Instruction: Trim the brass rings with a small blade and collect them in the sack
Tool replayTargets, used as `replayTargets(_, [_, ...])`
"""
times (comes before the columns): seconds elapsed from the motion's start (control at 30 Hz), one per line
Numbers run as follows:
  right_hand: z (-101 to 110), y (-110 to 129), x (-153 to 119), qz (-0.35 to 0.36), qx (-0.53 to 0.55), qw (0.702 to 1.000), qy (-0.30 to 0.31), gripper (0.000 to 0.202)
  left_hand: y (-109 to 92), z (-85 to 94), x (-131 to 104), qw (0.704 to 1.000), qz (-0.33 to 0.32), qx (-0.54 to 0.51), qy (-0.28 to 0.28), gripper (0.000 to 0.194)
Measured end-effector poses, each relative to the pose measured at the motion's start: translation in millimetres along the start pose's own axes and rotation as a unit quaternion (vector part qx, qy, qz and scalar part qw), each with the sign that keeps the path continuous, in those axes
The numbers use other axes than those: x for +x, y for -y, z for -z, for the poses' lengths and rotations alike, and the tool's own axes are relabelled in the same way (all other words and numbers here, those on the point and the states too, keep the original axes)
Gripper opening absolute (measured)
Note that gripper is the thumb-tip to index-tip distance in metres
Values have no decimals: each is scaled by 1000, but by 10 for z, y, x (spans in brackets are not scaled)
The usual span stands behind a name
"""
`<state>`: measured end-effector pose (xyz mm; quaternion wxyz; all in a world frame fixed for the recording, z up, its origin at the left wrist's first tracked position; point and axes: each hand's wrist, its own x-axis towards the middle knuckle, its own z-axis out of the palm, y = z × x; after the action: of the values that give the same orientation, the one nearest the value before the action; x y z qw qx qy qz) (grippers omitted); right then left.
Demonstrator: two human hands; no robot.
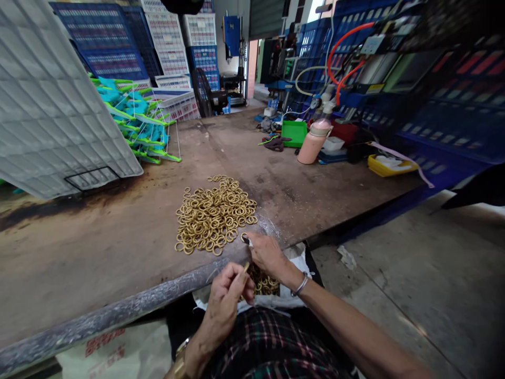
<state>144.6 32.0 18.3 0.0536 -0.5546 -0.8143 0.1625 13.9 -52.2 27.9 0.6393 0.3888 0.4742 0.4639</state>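
Many brass-coloured rings lie in a loose pile on the brown table. Close to the table's front edge, my right hand is closed, its fingertips on a single ring at the pile's right side; something small and black shows at those fingertips. Lower down, my left hand pinches a brass ring between thumb and fingers. Below both hands, more rings lie in an open white sack at my lap, partly hidden by the hands.
A grey ribbed panel leans at the left, beside green and teal plastic pieces. Farther back on the right are a pink bottle, a green tray and a yellow tray. Stacked crates stand behind.
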Motion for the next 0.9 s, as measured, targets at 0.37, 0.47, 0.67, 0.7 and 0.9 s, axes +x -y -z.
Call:
replayTargets(0.37, [-155, 17, 125, -40, -90, 995, -27, 22, 176, 172, 179, 941, 121, -311, -54, 22])
replayTargets(0.47, [-176, 15, 134, -43, -112, 992, -35, 23, 182, 207, 193, 922, 144, -356, -52, 16])
replayTargets(0.67, [-196, -44, 146, -37, -79, 994, -58, 18, 172, 197, 254, 919, 162, -352, -70, 22])
replayTargets(0.7, [-191, -46, 154, -40, -68, 995, -61, 18, 171, 193, 257, 922, 161, -344, -69, 23])
replayTargets(0.9, [-205, -23, 217, -65, -93, 993, -45, 21, 165, 172, 250, 931, 176, -312, -73, 34])
